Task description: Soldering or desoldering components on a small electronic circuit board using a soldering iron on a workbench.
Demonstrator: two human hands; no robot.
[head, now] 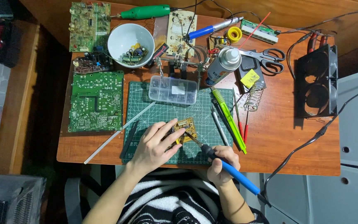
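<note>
Currently the small yellow circuit board (184,126) sits near the middle of the green cutting mat (154,112). Left hand (156,145) presses its fingers onto the board's left edge, pinning it flat. Right hand (221,162), at the mat's near edge, is closed around the blue-handled soldering iron (224,163), tip touching the board. Risks, as judged: fingertips lie close to the hot tip, so a slip could burn them; the iron's cord trailing off the mat's right side could snag.

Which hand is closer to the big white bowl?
The left hand. It rests on the small yellow circuit board, almost straight below the white bowl. The right hand holds the blue soldering iron lower and further right of the bowl.
</note>
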